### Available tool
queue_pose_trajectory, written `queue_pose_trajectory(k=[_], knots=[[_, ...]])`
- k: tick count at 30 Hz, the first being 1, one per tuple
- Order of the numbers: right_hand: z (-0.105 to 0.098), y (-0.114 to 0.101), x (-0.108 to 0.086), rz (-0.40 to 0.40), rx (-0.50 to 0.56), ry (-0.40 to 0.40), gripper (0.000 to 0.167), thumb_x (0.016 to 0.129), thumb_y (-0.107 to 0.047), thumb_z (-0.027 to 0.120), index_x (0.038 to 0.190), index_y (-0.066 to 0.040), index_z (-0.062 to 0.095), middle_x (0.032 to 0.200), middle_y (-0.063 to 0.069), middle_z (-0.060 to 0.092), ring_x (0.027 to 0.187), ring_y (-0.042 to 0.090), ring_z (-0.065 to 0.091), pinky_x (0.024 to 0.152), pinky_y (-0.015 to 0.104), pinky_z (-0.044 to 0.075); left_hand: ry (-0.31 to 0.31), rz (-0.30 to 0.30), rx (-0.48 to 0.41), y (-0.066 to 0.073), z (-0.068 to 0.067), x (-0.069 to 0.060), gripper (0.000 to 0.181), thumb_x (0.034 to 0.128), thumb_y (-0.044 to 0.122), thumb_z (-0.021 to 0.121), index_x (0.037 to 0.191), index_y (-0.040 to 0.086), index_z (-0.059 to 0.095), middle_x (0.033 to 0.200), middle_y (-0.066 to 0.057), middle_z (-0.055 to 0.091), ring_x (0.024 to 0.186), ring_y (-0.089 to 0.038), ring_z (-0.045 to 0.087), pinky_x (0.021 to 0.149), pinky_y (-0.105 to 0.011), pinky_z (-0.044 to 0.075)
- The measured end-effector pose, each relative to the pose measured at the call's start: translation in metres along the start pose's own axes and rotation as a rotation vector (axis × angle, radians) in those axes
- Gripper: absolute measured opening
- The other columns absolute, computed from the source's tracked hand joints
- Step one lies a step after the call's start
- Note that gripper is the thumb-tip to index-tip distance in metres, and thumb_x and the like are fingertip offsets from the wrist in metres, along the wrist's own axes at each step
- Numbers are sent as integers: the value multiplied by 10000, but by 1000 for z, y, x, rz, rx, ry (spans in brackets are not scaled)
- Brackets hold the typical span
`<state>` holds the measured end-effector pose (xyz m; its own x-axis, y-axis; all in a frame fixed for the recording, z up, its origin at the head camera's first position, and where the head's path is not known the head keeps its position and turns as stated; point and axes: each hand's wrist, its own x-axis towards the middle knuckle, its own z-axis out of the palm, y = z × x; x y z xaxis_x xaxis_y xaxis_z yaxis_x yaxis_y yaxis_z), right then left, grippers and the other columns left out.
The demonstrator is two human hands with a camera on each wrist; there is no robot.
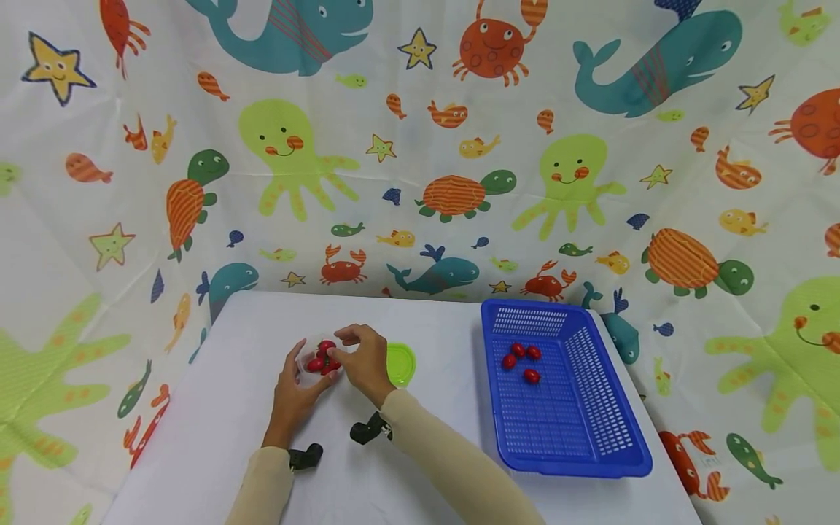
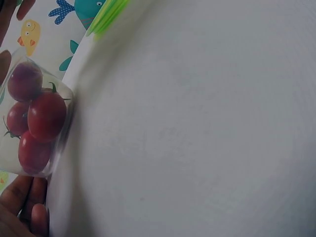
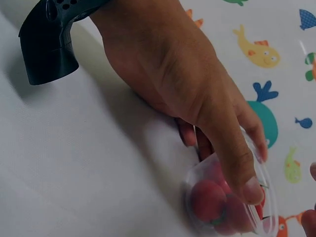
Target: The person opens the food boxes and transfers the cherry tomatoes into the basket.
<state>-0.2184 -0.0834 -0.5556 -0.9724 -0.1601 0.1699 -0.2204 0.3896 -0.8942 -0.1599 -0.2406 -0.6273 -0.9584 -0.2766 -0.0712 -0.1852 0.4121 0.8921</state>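
A clear plastic tub (image 3: pixel 195 187) holds several red cherry tomatoes (image 2: pixel 47 116), some with green stems. My left hand (image 1: pixel 294 397) holds this tub from its left and near sides, thumb and fingers spread around the wall. My right hand (image 1: pixel 367 362) is over the tub's right side. Its thumb (image 3: pixel 253 190) reaches past the rim onto the tomatoes, and the index finger stands apart from it by the far rim. Behind the right hand lies a round green lid (image 1: pixel 402 364), partly covered by that hand.
A blue plastic basket (image 1: pixel 564 467) stands on the right of the white table (image 1: pixel 420 467), with several cherry tomatoes (image 1: pixel 531 375) inside it. Black wrist cameras (image 1: pixel 305 457) stick out from both wrists. A cloth printed with sea animals (image 1: pixel 400 109) hangs behind the table.
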Motion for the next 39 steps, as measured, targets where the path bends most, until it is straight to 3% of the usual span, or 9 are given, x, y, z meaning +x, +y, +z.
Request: queue_pose_trajectory(k=[14,26,32,39], knots=[[17,5,2,29,-40,-48,273,917,-173,855,1179,-198,781,1132,-29,788,1050,112,734,948,289,636,2,20,-6,-1,2,1,1031,914,472,827,1707,318,186,1750,-190,277,1580,-519,289,1243,-709,308],[28,8,5,27,-120,-59,293,923,-202,851,1206,-226,780,1167,-53,783,1093,80,725,925,174,597,10,8,14,0,2,1,1013,925,442,825,1706,312,192,1754,-196,260,1575,-522,297,1246,-702,308],[32,11,6,-17,-199,-67,291,934,-210,840,1220,-215,786,1187,-58,774,1125,93,702,1005,235,587,12,7,15,-3,2,3,1000,933,434,819,1705,334,192,1766,-167,247,1581,-513,299,1237,-701,327],[37,11,7,-87,-257,-68,262,930,-199,845,1188,-194,801,1127,-43,785,1090,121,694,1077,408,499,16,6,14,-1,1,3,987,939,361,821,1705,290,203,1769,-180,232,1585,-528,279,1245,-692,317]])
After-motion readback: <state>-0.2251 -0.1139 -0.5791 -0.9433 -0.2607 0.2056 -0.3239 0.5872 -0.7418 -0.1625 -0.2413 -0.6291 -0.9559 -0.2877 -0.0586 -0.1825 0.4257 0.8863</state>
